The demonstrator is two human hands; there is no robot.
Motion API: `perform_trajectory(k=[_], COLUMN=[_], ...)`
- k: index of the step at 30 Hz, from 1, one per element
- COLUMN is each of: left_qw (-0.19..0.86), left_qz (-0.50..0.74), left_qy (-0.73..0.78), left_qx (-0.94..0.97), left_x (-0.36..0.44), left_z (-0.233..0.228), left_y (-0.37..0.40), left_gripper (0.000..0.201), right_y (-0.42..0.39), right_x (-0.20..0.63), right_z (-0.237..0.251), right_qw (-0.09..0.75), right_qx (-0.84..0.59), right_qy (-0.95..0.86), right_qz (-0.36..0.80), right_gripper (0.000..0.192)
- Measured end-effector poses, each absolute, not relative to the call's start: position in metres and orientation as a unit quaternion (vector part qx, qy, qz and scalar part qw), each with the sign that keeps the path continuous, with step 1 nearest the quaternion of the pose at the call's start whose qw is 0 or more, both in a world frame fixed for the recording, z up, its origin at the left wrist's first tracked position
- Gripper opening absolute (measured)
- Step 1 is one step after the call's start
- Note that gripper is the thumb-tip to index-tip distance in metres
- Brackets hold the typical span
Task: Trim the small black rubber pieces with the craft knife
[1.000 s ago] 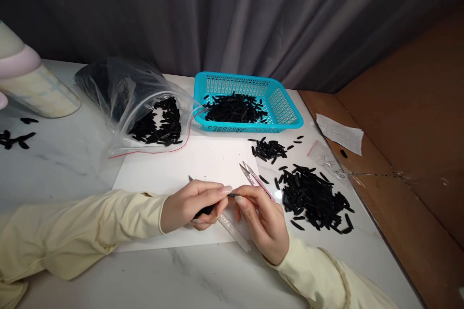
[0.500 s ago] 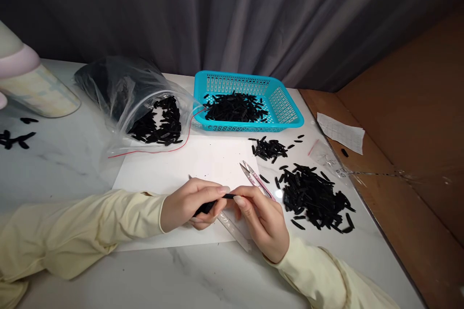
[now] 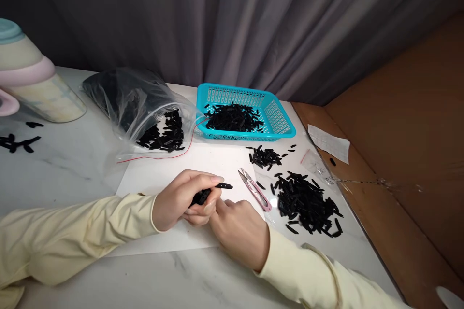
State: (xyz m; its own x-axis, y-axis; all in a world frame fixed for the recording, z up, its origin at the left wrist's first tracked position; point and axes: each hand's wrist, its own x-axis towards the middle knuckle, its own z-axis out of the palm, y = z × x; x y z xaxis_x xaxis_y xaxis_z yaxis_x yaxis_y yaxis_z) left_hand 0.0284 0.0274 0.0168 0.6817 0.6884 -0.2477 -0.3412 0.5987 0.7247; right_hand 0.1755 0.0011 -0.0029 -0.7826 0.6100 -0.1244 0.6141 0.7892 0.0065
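Note:
My left hand (image 3: 179, 198) is closed around a bunch of small slender black pieces (image 3: 200, 196). One black piece with small holes (image 3: 226, 186) sticks out to the right from between the thumb and forefinger. Close against it, my right hand (image 3: 239, 231) is turned with its back up, fingers curled down and mostly hidden; what they hold does not show. Both hands are over a white sheet of paper (image 3: 213, 159). Just beyond the right hand lie pink-handled thread snips (image 3: 256, 192), blades apart.
A large pile of black pieces (image 3: 304, 203) lies at right, a smaller pile (image 3: 265, 157) behind it. Farther back stand a turquoise basket (image 3: 281, 118) and an open clear zip bag (image 3: 125, 101), both holding black pieces. A bottle (image 3: 39, 89) stands at left, a cardboard wall (image 3: 406, 101) at right.
My right hand has let go of the protruding black piece's end and turned down below it. My left hand keeps its bunch, and the view has shifted slightly.

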Motion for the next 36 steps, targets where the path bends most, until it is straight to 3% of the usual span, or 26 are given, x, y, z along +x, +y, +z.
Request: perform_trajectory(k=[2, 4, 10, 13, 15, 18, 21, 24, 26, 31, 36], left_qw=[0.857, 0.86, 0.863, 0.864, 0.861, 0.856, 0.851, 0.846, 0.844, 0.843, 0.847], left_qz=[0.3, 0.295, 0.289, 0.287, 0.29, 0.294, 0.294, 0.292, 0.292, 0.291, 0.286], left_qy=[0.255, 0.252, 0.254, 0.255, 0.258, 0.269, 0.277, 0.285, 0.289, 0.3, 0.304], left_qx=[0.331, 0.332, 0.328, 0.326, 0.328, 0.33, 0.336, 0.342, 0.344, 0.338, 0.329], left_x=[0.027, 0.026, 0.026, 0.026, 0.026, 0.028, 0.029, 0.03, 0.03, 0.029, 0.03], left_z=[0.021, 0.023, 0.016, 0.013, 0.012, 0.009, 0.003, -0.003, -0.007, -0.013, -0.015], left_y=[0.027, 0.026, 0.026, 0.026, 0.027, 0.027, 0.027, 0.027, 0.026, 0.028, 0.03], left_gripper=[0.039, 0.038, 0.036, 0.035, 0.035, 0.036, 0.036, 0.037, 0.037, 0.038, 0.038], right_y=[0.007, 0.014, 0.032, 0.031, 0.028, 0.023, 0.023, 0.028, 0.032, 0.036, 0.038], right_x=[0.179, 0.191, 0.254, 0.271, 0.272, 0.26, 0.242, 0.232, 0.23, 0.24, 0.244], right_z=[0.004, 0.011, 0.027, 0.031, 0.033, 0.034, 0.03, 0.022, 0.017, 0.014, 0.016], right_qw=[0.087, 0.059, -0.17, -0.238, -0.29, -0.351, -0.305, -0.228, -0.207, -0.147, -0.148], right_qx=[0.33, 0.341, 0.379, 0.397, 0.417, 0.462, 0.479, 0.473, 0.458, 0.421, 0.338], right_qy=[0.94, 0.938, 0.909, 0.884, 0.853, 0.814, 0.769, 0.754, 0.767, 0.807, 0.883], right_qz=[-0.01, -0.014, -0.046, 0.066, 0.114, -0.036, -0.294, -0.395, -0.399, -0.389, -0.291], right_gripper=[0.018, 0.02, 0.027, 0.011, 0.014, 0.025, 0.043, 0.048, 0.045, 0.011, 0.014])
